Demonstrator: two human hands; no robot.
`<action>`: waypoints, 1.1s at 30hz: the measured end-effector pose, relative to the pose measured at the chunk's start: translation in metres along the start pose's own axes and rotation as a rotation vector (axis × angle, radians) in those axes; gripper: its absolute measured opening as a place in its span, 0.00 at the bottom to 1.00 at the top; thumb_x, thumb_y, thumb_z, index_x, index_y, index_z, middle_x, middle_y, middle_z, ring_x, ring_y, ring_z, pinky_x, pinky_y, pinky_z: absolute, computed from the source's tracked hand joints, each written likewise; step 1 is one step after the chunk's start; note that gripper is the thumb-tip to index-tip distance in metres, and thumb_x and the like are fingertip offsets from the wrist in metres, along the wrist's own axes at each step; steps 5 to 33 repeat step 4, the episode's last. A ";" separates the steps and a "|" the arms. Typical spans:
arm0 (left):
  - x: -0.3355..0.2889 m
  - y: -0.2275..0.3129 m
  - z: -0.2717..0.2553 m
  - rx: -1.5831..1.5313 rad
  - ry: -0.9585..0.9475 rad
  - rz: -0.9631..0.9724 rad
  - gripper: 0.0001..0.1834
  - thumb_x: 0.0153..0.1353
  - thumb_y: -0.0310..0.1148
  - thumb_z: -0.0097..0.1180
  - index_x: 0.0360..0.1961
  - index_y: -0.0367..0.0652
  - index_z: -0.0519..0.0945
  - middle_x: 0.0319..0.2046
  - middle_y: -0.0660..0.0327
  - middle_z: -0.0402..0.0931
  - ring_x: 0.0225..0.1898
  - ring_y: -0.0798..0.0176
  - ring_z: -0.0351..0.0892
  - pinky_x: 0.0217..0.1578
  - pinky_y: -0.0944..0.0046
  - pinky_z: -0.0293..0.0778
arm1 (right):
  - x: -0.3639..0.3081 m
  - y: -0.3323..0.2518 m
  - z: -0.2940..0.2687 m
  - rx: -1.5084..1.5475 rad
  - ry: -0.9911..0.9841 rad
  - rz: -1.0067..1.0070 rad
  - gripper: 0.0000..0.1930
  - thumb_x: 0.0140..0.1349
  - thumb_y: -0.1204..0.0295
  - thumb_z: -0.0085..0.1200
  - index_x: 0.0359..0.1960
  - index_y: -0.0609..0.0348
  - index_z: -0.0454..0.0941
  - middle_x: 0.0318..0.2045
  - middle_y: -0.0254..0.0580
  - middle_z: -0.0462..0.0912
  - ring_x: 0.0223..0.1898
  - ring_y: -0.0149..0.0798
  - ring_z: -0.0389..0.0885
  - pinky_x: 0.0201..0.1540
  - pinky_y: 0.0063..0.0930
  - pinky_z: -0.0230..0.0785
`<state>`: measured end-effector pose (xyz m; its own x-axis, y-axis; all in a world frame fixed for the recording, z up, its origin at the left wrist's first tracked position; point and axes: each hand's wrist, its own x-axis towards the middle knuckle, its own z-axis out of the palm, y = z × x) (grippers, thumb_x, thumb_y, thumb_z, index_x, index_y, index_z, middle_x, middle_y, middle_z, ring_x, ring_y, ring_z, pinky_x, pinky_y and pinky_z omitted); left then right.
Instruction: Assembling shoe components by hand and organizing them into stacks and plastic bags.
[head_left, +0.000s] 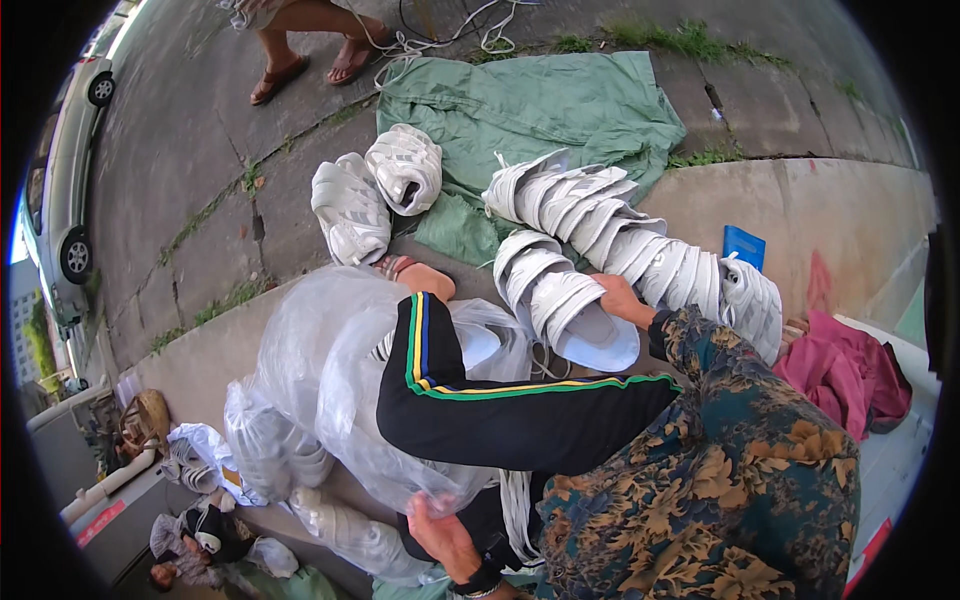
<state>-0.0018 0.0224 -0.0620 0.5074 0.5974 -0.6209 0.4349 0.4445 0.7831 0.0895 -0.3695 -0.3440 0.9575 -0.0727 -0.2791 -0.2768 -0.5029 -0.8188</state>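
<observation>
My right hand (pixel 622 302) grips the near end of a short row of nested white shoe uppers (pixel 528 268), whose last piece shows a smooth pale inner surface. Beside it runs a longer row of nested white shoe uppers (pixel 600 215). Low in the view, my left hand (pixel 443 538) is closed on the edge of a large clear plastic bag (pixel 350 370). The bag spreads around my bent knee in black trousers, and some white pieces show through it. Part of my right hand's grip is hidden by the uppers.
Two white bundles of uppers (pixel 350 205) stand near a green sheet (pixel 540 110). Filled plastic bags (pixel 265 440) lie at left. A blue object (pixel 743 247) and a red cloth (pixel 845 375) are at right. A person's sandalled feet (pixel 278 80) and a parked car (pixel 65 190) appear beyond.
</observation>
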 end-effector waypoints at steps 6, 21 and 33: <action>0.009 -0.009 0.006 -0.011 -0.021 -0.042 0.10 0.52 0.31 0.54 0.35 0.38 0.73 0.34 0.61 0.70 0.36 0.64 0.71 0.34 0.62 0.71 | 0.028 0.002 0.007 0.085 -0.104 0.061 0.15 0.45 0.77 0.46 0.37 0.59 0.77 0.30 0.58 0.77 0.35 0.54 0.77 0.38 0.39 0.68; 0.009 -0.009 0.006 -0.011 -0.021 -0.042 0.10 0.52 0.31 0.54 0.35 0.38 0.73 0.34 0.61 0.70 0.36 0.64 0.71 0.34 0.62 0.71 | 0.028 0.002 0.007 0.085 -0.104 0.061 0.15 0.45 0.77 0.46 0.37 0.59 0.77 0.30 0.58 0.77 0.35 0.54 0.77 0.38 0.39 0.68; 0.009 -0.009 0.006 -0.011 -0.021 -0.042 0.10 0.52 0.31 0.54 0.35 0.38 0.73 0.34 0.61 0.70 0.36 0.64 0.71 0.34 0.62 0.71 | 0.028 0.002 0.007 0.085 -0.104 0.061 0.15 0.45 0.77 0.46 0.37 0.59 0.77 0.30 0.58 0.77 0.35 0.54 0.77 0.38 0.39 0.68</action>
